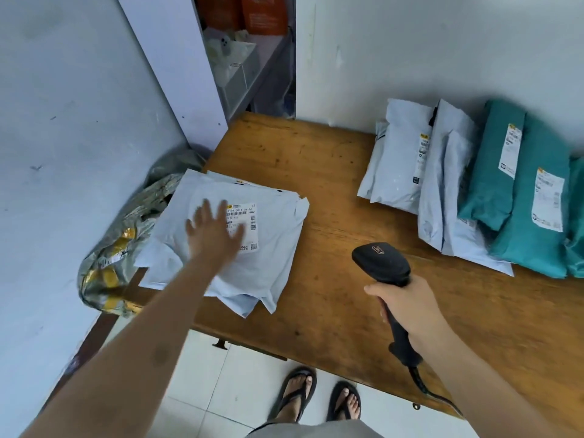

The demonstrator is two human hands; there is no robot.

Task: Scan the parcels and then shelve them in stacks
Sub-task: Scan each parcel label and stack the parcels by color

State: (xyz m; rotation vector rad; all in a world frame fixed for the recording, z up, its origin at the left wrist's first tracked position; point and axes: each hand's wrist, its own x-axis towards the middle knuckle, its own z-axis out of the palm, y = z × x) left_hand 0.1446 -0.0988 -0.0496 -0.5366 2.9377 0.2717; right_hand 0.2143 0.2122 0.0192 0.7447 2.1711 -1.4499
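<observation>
Now the left hand [213, 230] lies open on the parcel [234, 245]; the right hand [406, 306] grips the scanner [382, 263].

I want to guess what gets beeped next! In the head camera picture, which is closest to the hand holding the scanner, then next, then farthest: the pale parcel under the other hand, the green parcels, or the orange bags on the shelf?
From the right hand:
1. Green parcels, on the table by the wall to the right.
2. Pale parcel, at the table's left end under the left hand. It is almost a tie with the green ones.
3. Orange bags, up on the far shelf, clearly farthest.
</observation>
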